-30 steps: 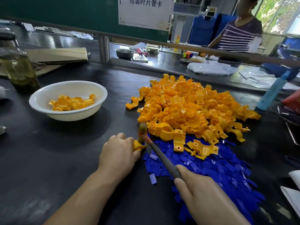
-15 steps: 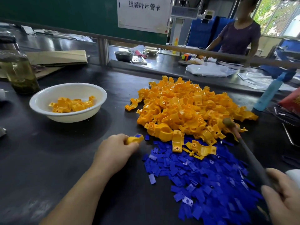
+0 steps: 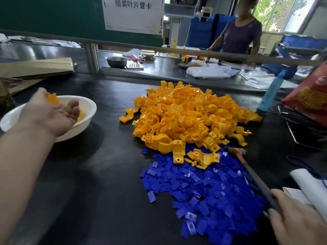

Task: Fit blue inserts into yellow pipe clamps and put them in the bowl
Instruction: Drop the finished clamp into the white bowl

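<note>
Fingers (image 3: 72, 106) of my left hand (image 3: 51, 115) lie loosely spread, palm up, over the white bowl (image 3: 88, 103), gripping nothing, so that the finished clamp (image 3: 52, 98) at their tips can drop in. It is blurred, so I cannot tell its long axis. My right hand (image 3: 299, 220) is wrapped round the hammer (image 3: 254, 175), parked on the tabletop (image 3: 106, 174). Its handle runs from me toward the yellow clamp pile (image 3: 185, 117), beside the blue inserts (image 3: 203, 191).
</note>
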Tool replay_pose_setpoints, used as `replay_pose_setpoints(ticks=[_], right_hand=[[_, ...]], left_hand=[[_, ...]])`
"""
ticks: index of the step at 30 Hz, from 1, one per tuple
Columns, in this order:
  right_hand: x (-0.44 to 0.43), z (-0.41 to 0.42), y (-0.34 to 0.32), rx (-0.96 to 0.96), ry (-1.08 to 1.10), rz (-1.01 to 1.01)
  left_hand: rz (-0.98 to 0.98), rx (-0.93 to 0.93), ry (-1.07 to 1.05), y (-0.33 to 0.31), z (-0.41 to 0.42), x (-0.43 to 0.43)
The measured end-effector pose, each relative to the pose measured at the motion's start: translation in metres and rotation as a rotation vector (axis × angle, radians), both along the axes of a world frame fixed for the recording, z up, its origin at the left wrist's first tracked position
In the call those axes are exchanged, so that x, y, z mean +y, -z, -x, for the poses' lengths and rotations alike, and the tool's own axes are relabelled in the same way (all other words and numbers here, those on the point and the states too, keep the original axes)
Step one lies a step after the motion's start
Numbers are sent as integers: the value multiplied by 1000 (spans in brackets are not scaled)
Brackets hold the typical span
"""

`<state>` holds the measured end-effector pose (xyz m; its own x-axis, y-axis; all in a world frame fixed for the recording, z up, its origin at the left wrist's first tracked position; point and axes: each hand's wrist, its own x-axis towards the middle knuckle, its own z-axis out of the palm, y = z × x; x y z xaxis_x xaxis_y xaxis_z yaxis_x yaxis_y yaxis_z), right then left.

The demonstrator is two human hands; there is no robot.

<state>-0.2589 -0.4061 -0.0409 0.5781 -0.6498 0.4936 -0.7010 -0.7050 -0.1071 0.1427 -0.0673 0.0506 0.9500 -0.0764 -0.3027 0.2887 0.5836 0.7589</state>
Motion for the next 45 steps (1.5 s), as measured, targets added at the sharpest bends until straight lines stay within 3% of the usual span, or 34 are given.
replay_pose_setpoints(ticks=[3, 10, 17, 21, 26, 33, 36, 38, 43, 45], right_hand=[[0, -5, -20, 135, -79, 0], [28, -87, -43, 231, -474, -41], [25, -145, -28, 412, -440, -77], [14, -132, -24, 250, -479, -83], [8, -121, -24, -52, -496, -257], [13, -114, -37, -414, -499, -682], [20, -110, -46, -529, -631, -1073], [27, -109, -48, -469, -771, -1289], [49, -112, -48, -270, -952, -1449], [51, -112, -49, -242, -949, -1427]], left_hand=[[31, -29, -11, 9, 3, -2], [-235, -128, 343, 23, 100, -78], [-265, -212, 543, 43, 155, -121], [-378, -203, 487, 60, 159, -122], [-565, -375, 478, 64, 169, -122], [-754, -584, 647, 66, 189, -131], [-705, -587, 682, 66, 193, -132], [-600, -542, 719, 67, 193, -134], [-318, -408, 743, 68, 189, -134], [-231, -370, 744, 68, 187, -133]])
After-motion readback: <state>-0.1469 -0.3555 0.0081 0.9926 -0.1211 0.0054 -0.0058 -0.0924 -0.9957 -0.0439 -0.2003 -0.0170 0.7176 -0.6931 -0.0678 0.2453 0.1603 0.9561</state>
